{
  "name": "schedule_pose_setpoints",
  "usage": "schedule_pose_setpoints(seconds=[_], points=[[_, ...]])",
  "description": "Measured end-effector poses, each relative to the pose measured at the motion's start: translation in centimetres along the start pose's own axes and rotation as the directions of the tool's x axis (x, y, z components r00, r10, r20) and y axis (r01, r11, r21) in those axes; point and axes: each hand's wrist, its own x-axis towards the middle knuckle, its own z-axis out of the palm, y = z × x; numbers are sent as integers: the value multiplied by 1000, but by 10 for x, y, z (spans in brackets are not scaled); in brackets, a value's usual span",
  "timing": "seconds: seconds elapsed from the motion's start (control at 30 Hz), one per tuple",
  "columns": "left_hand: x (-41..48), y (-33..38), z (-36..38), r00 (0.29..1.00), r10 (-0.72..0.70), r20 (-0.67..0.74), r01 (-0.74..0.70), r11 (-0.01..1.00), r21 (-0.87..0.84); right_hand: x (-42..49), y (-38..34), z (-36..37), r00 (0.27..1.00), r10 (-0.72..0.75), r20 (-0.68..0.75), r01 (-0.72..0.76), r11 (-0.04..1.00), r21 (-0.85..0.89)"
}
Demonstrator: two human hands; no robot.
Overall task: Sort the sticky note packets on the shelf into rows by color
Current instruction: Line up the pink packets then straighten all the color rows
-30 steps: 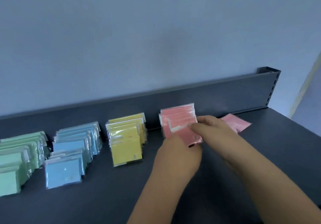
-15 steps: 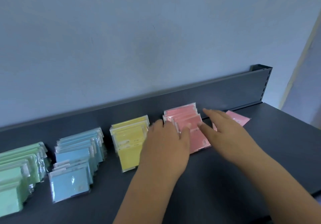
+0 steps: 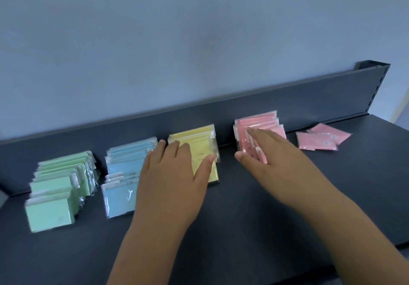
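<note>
Four rows of wrapped sticky note packets lie on the dark shelf point(image 3: 254, 229): green point(image 3: 55, 187) at the left, then blue point(image 3: 124, 174), yellow point(image 3: 199, 138) and pink point(image 3: 256, 123). My left hand point(image 3: 174, 178) lies flat with fingers spread over the front of the yellow row, partly covering the blue row's right edge. My right hand point(image 3: 272, 158) rests flat on the pink row, fingers apart, holding nothing. Two or three loose pink packets point(image 3: 321, 138) lie flat to the right of the pink row.
A low dark back panel point(image 3: 309, 99) runs behind the rows, ending in a slotted upright post point(image 3: 376, 79) at the right. A pale blue wall rises behind it. The shelf's front edge point(image 3: 376, 253) drops off at the lower right.
My left hand moved left from the pink row onto the yellow row. My right hand let go of the pink packet and now rests flat on the pink row. The camera view shifted.
</note>
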Motion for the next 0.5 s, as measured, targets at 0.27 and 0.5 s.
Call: schedule_pose_setpoints(seconds=[0.27,0.5], points=[[-15,25,10,999,27,-29,-30,996,-83,-9,17,-15,1000,-24,-20,25,999,39],[-19,104,30,1000,4,13,-2,995,-100,-16,87,-64,1000,-15,-27,16,998,59]])
